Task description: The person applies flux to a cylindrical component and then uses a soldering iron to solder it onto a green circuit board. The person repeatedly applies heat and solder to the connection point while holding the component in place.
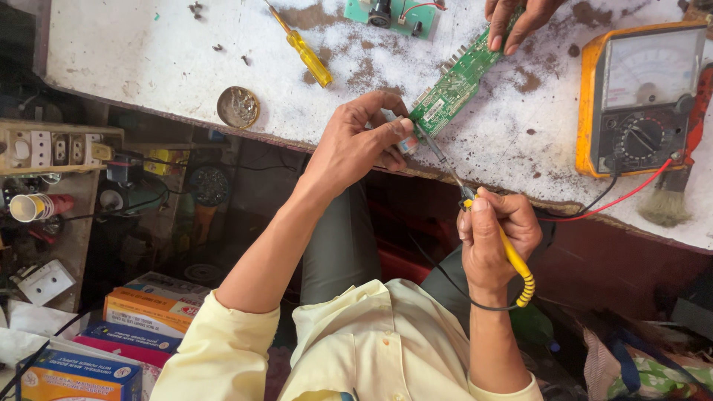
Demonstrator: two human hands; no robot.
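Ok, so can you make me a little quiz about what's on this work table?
1. True or false: the right hand holds a soldering iron with a yellow handle.
2. What colour is the circuit board? A red, B green, C blue.
3. Fill in: the yellow screwdriver lies on the white ____.

Key: 1 true; 2 B; 3 table.

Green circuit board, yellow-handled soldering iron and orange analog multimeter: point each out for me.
Green circuit board (454,87), head view, middle of its component face.
Yellow-handled soldering iron (514,256), head view, on the yellow grip below the right hand.
Orange analog multimeter (645,96), head view, centre of its front face.
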